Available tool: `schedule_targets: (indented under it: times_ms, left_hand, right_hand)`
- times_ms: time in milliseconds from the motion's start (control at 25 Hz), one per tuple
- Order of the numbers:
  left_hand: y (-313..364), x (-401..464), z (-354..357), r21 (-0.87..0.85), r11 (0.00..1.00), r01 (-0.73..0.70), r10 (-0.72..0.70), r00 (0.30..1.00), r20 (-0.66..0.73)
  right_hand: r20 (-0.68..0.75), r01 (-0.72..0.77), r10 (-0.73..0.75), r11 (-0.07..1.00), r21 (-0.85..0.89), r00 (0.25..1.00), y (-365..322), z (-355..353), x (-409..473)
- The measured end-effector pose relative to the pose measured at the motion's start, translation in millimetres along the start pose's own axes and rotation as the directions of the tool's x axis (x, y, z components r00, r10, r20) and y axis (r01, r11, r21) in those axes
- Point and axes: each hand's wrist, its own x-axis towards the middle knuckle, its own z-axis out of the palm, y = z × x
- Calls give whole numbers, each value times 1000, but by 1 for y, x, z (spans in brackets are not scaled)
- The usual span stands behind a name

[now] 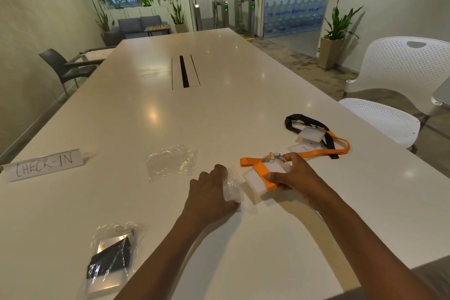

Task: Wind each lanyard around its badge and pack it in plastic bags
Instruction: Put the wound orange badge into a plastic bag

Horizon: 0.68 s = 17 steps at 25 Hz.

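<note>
Right grip (289, 175) clamps orange-wrapped badge (258, 179); left grip (214, 190) pinches plastic bag (232, 189) just beside.

A paper sign (45, 165) lettered "CHECK-IN" is seen well to the left of the hands, lying on a long white table (151, 109). A cable slot (184, 72) is set in the table's middle, far ahead of the hands. A white perforated chair (399, 85) is placed to the right of the hands, beyond the table edge, and a dark chair (64, 68) far to the left. A grey sofa (140, 25) and potted plants (337, 34) are seen far ahead, with turnstiles (226, 16) at the doorway.
</note>
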Motion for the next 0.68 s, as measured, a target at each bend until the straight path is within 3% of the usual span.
schedule_targets:
  times_ms: [80, 240, 680]
  left_hand:
    - [1, -1, -2, 36, 998, 46, -45, 999, -31]
    - [6, -2, -5, 51, 996, 77, -75, 996, -48]
    - [10, -6, -14, 93, 994, 60, -43, 984, -172]
  right_hand:
    - [19, 17, -20, 993, 119, 1000, -6, 13, -6]
    - [32, 32, -39, 980, 198, 999, -16, 39, -14]
    - [-99, 86, -76, 991, 104, 992, -20, 80, -30]
